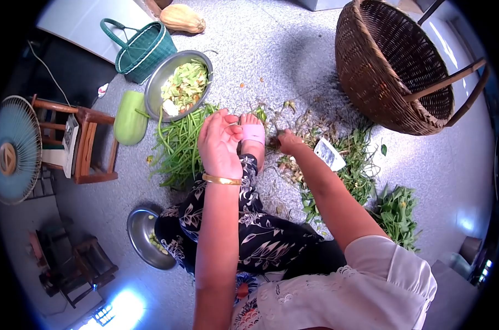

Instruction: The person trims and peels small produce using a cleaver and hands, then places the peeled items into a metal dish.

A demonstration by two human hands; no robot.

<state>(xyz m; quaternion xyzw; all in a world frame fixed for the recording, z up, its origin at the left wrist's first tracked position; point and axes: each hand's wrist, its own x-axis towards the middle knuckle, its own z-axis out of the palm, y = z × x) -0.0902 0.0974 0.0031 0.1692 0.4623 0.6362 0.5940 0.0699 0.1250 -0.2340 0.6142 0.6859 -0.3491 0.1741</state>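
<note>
My left hand (pixel 221 142), a gold bracelet on its wrist, is raised palm up with the fingers curled in. Its thumb and index tips meet at the top, and anything between them is too small to make out. Below and to the left lies a heap of long green stems (pixel 179 144). My right hand (pixel 288 143) reaches down to the floor beside my foot, fingers drawn together at the edge of a pile of roots and plant scraps (pixel 307 129). What those fingers hold is hidden. A metal bowl (pixel 150 99) of cut yellow-green vegetable pieces (pixel 186 82) stands beyond the stems.
A large wicker basket (pixel 370 66) stands at the upper right. Leafy greens (pixel 397 214) and a white packet (pixel 329 154) lie on the right. On the left are a green basket (pixel 145 49), a pale green gourd (pixel 130 118), a wooden stool (pixel 90 146), a fan (pixel 15 151) and another metal bowl (pixel 142 242).
</note>
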